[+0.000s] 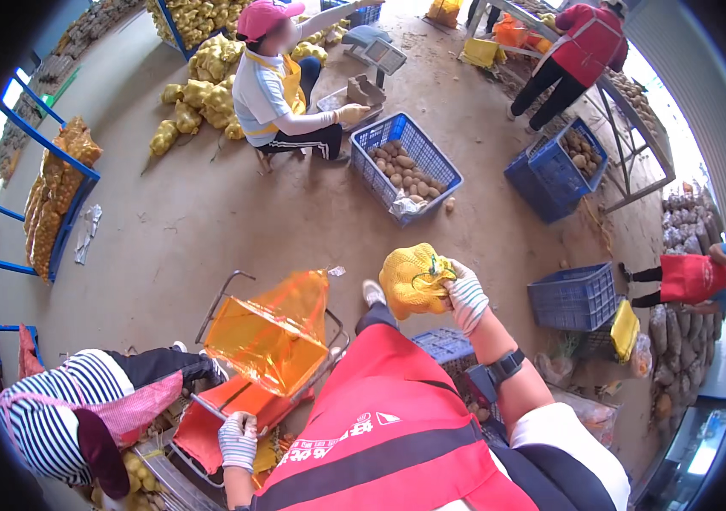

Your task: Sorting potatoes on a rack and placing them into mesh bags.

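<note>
My right hand (467, 298), in a striped knit glove, grips the gathered neck of a filled yellow mesh bag (415, 281). A green tie shows at the neck, and round lumps bulge through the netting. The bag hangs above the floor before me. Low on the left, my gloved left hand (239, 442) has its fingers curled beside the metal frame (208, 407) of a cart; whether it grips the frame is unclear. An orange translucent bag (267, 345) is spread open over that cart. Beneath it lies red-orange sheeting (209, 434).
A blue crate (443, 167) of potatoes stands ahead, beside a seated person (280, 96) and a scale (383, 56). Blue crates (572, 297) stand to the right. Close on the left a person in stripes (75, 409) bends over. Filled mesh bags (209, 96) lie at the far left.
</note>
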The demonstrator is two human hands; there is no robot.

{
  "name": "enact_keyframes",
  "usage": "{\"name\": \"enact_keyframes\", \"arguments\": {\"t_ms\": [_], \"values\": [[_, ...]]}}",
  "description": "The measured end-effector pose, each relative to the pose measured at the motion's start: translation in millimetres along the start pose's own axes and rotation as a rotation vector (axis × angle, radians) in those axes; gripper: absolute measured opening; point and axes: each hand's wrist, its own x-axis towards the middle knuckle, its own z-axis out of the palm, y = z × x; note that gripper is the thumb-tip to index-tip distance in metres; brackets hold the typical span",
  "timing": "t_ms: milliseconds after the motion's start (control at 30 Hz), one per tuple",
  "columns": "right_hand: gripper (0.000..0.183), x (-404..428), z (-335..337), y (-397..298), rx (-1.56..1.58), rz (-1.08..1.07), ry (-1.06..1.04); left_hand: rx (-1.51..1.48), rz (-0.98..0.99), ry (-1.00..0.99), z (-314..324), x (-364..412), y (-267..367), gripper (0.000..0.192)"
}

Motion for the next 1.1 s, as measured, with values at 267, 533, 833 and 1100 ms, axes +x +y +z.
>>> {"name": "enact_keyframes", "arguments": {"t_ms": [267, 533, 833, 1100], "values": [[0.055, 191, 55, 27, -0.037, 0.363, 0.06, 0.271, 0.012, -0.171, 28, 40, 45, 0.02], [0.031, 405, 104, 112, -0.343, 0.429, -0.071, 0.224, -0.575, -0.45, 49, 21, 85, 0.022], [0.02, 574, 136, 136, -0.367, 0.429, -0.056, 0.163, -0.847, -0.499, 60, 73, 107, 0.024], [0.016, 723, 86, 151, 0.098, 0.344, 0.247, 0.133, -0.974, -0.528, 70, 86, 120, 0.026]]}}
